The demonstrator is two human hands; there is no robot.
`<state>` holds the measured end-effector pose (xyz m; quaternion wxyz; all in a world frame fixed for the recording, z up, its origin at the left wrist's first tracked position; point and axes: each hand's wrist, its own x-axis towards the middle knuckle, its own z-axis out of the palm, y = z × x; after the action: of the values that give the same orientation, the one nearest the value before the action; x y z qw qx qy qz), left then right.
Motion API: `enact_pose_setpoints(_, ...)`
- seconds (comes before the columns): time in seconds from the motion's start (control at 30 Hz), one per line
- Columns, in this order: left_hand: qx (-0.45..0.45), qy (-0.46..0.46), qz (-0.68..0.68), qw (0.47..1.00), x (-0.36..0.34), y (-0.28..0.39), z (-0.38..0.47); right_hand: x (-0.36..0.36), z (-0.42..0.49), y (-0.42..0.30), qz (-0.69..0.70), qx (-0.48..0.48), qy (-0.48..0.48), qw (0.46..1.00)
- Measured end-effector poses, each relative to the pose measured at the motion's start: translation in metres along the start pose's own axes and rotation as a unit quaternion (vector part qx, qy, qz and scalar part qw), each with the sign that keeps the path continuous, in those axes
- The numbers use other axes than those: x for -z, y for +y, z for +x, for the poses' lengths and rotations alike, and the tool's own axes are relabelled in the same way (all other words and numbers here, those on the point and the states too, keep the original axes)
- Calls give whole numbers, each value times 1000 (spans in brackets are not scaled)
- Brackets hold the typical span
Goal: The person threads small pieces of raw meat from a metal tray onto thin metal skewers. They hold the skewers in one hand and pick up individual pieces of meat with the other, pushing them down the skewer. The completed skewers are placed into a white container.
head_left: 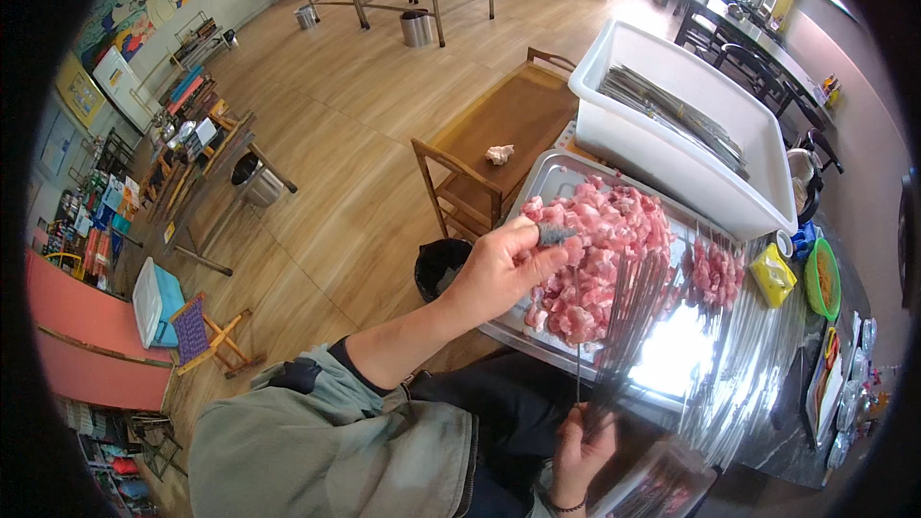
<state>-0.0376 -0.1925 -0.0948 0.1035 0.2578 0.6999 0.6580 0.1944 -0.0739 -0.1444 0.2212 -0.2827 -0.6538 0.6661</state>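
Observation:
My left hand [491, 270] is over a metal tray [545, 171] heaped with raw meat chunks [611, 219]. A dark grey covering [555, 233] wraps one of its fingertips. Between that finger and the thumb it pinches a small meat piece [573, 253]. Lower down, my right hand [584, 450] grips a bundle of thin metal skewers [629, 309], blurred and fanned upward across the tray. One single skewer [578, 374] rises from the right hand toward the pinched piece; its tip is hard to make out. Several loaded meat skewers [712, 273] lie at the tray's right side.
Behind the tray stands a white plastic bin [676, 151] holding metal skewers. Right of it are a yellow packet [773, 277] and a green basket [820, 280]. A wooden cart [496, 115] and a black bucket [437, 270] stand at left. Another container [655, 485] sits below the tray.

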Motion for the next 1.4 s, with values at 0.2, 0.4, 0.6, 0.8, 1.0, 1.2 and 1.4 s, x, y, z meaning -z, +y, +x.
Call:
enact_pose_setpoints(0.2,158,-46,-376,912,-10,-7,7,3,-1,4,-27,-5,-13,1000)
enact_pose_setpoints(0.4,176,-53,-416,890,-29,-6,-8,-10,4,8,-47,57,-15,997)
enact_pose_setpoints(0.6,80,-110,-80,988,-18,-6,1,-11,11,-5,-30,23,-3,999)
enact_pose_setpoints(0.8,-215,1,391,895,-10,-16,31,1,12,-15,28,-5,26,999)
enact_pose_setpoints(1.0,-83,26,203,975,-10,6,19,-2,13,-17,60,-7,18,998)
enact_pose_setpoints(1.2,281,42,-463,840,-46,22,-7,-20,7,-8,-19,23,-69,997)
enact_pose_setpoints(1.4,214,68,-501,836,-37,10,-13,-26,-4,2,-109,112,-100,983)
